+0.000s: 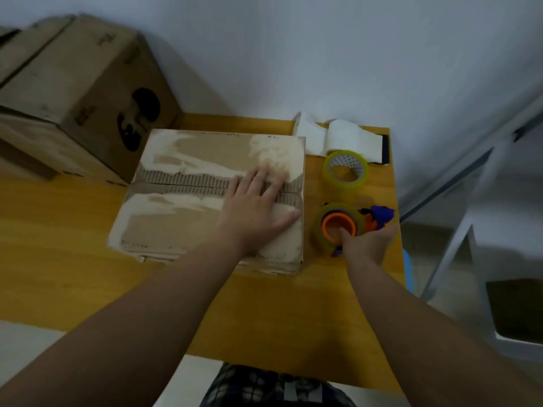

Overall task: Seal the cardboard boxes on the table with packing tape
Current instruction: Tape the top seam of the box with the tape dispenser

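A flat cardboard box (182,218) with torn, whitish flaps lies closed in the middle of the wooden table (58,230). My left hand (252,207) rests flat on its right half, fingers spread across the centre seam. Right of the box sits a tape dispenser (338,227) with an orange core, a roll of clear tape and a purple handle. My right hand (367,245) grips it, thumb inside the orange core. A second, loose roll of clear tape (346,171) lies just behind the dispenser.
A large brown cardboard box (76,92) stands at the back left of the table. A roll of white tissue (340,136) lies at the back right, beside a dark flat item (385,148). The table's right edge is close to my right hand; metal frame legs (458,230) stand beyond.
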The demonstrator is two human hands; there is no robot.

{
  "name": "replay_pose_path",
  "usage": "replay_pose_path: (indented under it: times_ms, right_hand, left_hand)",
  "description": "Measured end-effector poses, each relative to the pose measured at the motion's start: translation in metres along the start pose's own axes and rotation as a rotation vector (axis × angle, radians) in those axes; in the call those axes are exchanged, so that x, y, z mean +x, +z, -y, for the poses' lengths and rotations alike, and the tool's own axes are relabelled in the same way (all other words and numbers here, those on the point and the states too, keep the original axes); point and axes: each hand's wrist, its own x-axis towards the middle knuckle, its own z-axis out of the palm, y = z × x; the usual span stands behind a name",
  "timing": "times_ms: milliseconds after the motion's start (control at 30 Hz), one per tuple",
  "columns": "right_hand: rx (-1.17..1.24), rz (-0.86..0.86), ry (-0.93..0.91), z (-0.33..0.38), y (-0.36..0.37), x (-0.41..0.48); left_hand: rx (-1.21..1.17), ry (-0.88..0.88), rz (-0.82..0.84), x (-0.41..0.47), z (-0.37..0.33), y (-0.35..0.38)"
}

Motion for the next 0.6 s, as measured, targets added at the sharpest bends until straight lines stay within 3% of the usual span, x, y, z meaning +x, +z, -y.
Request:
replay_pose_path:
  times_ms: [133, 333, 467, 600]
  right_hand:
    - [-0.072, 0.038, 0.125, -0.006, 0.009, 0.004]
    - [-0.075, 0.072, -0.010, -0.008, -0.004, -0.006]
    - [0.041, 0.098, -0.235, 0.001, -0.023, -0.022]
    - [0.084, 0.068, -0.528, 0.019, -0.043, -0.035]
  left_hand:
    - [-0.004, -0.013, -0.002, -0.010, -0.005, 0.003]
    - [0.005, -0.018, 0.022, -0.016, -0.008, 0.002]
    - [0.005, -0.022, 0.025, -0.015, -0.009, -0.002]
    - [-0.082, -0.085, 0.136, -0.009, -0.014, -0.017]
